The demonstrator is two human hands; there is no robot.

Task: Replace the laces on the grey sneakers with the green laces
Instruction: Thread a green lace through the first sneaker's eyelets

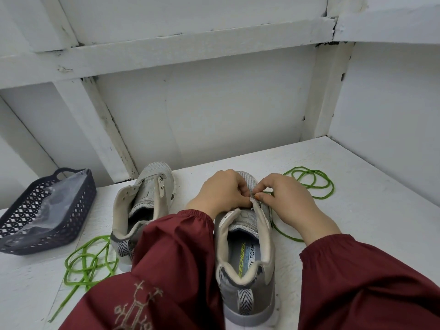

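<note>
Head view: we pinch the eyelet flap of the nearer grey mesh sneaker [247, 246] with our left hand [221, 194], likely steadying it, while our right hand [285, 201] pinches the tip of the thin green lace [332, 188] trailing across the white surface [381, 198]. The dark lattice plastic basket [78, 210] holds a crumpled clear bag [57, 194].

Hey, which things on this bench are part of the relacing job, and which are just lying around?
In the job: sneaker under the hands, other sneaker, green lace being threaded, spare green lace, left hand, right hand.
Lying about: dark basket, plastic bag in it.
</note>
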